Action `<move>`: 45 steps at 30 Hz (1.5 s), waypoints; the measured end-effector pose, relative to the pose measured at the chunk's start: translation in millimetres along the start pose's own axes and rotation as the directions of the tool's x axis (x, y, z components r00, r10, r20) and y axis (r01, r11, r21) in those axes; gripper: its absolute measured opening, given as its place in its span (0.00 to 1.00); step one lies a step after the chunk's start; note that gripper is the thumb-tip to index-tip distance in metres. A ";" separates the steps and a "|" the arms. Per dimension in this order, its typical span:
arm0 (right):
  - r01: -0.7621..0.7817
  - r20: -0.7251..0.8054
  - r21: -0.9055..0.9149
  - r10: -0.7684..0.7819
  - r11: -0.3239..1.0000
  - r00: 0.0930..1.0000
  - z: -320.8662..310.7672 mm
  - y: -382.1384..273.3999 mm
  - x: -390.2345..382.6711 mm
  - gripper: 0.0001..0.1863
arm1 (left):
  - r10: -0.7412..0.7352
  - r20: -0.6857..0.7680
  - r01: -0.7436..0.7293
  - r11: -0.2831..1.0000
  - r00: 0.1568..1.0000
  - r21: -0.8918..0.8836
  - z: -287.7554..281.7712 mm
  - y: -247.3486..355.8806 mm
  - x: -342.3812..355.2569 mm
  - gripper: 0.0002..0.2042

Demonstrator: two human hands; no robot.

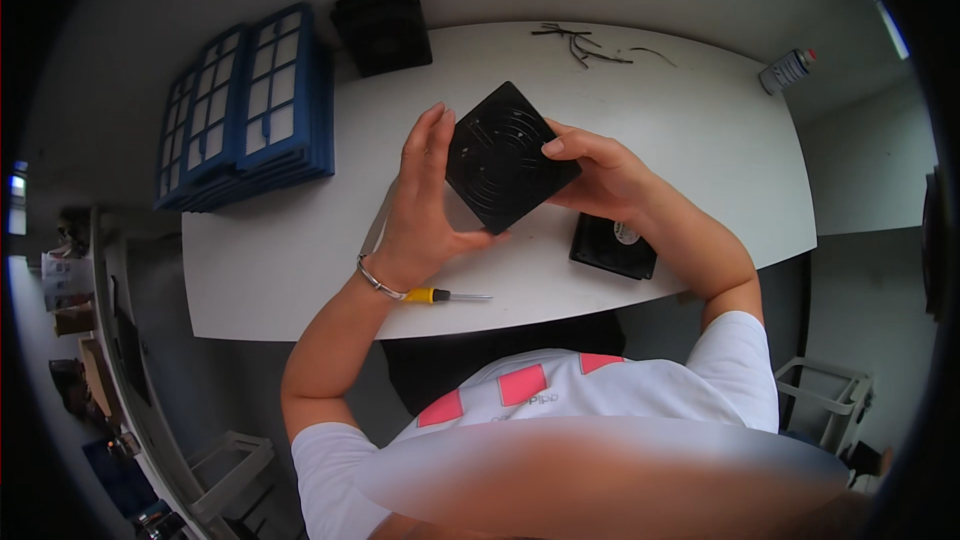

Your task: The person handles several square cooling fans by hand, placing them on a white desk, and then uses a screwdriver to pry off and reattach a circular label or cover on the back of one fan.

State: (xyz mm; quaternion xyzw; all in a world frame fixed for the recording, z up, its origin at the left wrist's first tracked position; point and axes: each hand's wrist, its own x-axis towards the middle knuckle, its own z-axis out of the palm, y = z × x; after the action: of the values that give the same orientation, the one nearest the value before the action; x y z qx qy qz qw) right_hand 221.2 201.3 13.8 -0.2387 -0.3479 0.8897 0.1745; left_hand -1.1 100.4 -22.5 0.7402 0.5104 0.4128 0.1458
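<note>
Above the middle of the white table [250,280], both hands hold a black square part [505,150] with a round, ringed grille, turned corner-up. My left hand [425,190] grips its left side, with fingers along the edge and thumb by the lower corner. My right hand [600,170] holds the right side, with its thumb on the front and other fingers partly hidden behind. A black fan [605,245] with a pale label lies below my right hand. A yellow-handled screwdriver [435,295] lies near the front edge by my left wrist, partly hidden.
Blue-framed filters [270,80] are stacked at the left. Black square pieces [385,35] stand at the back. Dark thin strips [575,40] lie at the back middle, and a spray can [785,70] stands at the back right. A cluttered shelf [95,360] is at far left.
</note>
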 end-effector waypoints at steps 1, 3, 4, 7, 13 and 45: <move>-0.001 -0.001 0.004 0.001 1.000 1.000 -0.4 0.6 0.6 0.34 | -0.002 0.003 0.002 1.000 1.000 -0.001 -0.1 -0.7 -0.2 0.68; 0.058 -0.050 -0.027 -0.059 0.998 0.997 3.9 -0.6 -2.9 0.36 | -0.089 -0.010 0.088 0.995 0.996 -0.041 -3.3 2.4 -1.1 0.69; 0.061 -0.049 -0.029 -0.062 0.998 0.997 4.8 -1.5 -4.5 0.36 | -0.086 -0.011 0.085 0.996 0.996 -0.040 -4.1 2.4 -1.5 0.69; 0.058 0.037 0.003 -0.058 0.998 0.998 3.4 -3.0 -1.7 0.37 | -0.092 0.039 0.098 0.970 0.995 -0.224 -3.2 -3.6 -1.2 0.66; 0.050 -0.016 -0.058 -0.051 0.997 0.999 6.9 -2.0 -0.6 0.36 | -0.137 0.054 0.144 0.975 0.989 -0.168 -5.3 -0.3 -0.4 0.61; 0.229 -0.073 -0.840 -0.521 0.492 0.850 25.6 -14.6 12.6 0.37 | -0.479 0.274 0.531 0.562 0.834 -0.634 -10.7 -18.5 7.2 0.30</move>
State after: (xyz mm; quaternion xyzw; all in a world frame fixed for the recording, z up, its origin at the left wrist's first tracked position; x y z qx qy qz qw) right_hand 198.9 203.7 36.7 -0.3482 -0.7229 0.5202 0.2925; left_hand -19.9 112.5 -24.4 0.4684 0.5044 0.4856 0.5389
